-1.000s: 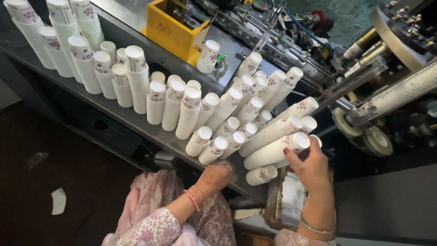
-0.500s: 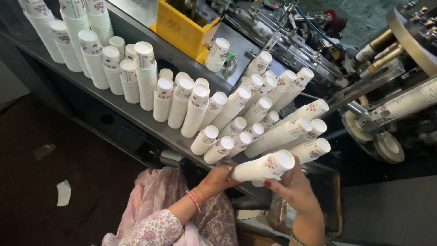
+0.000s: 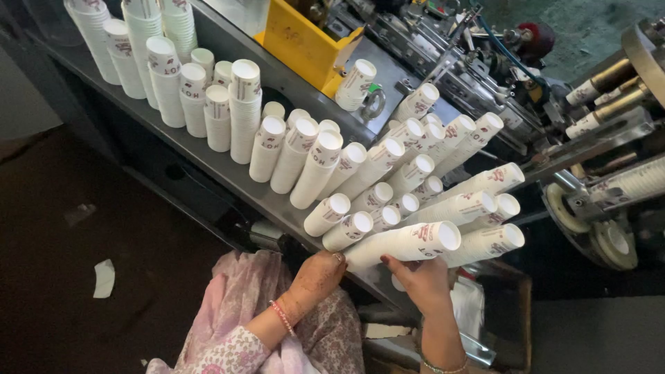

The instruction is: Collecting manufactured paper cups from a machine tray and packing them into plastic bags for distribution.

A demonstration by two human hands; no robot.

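both hands clamp one long cup stack (image 3: 409,244) lying sideways at the bench (image 3: 208,163) front edge, left hand (image 3: 320,273) on its near end, right hand (image 3: 419,280) gripping under the middle, w/ other stacks (image 3: 388,173) leaning just behind & a yellow bin (image 3: 305,41) further back.

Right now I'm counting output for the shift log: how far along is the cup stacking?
Done: many stacks of white paper cups stand or lean along the grey metal shelf. In hand: both hands hold one long stack sideways, left hand at its base, right hand under its middle. Left: that stack is not yet set down, and cups sit in the machine chute.
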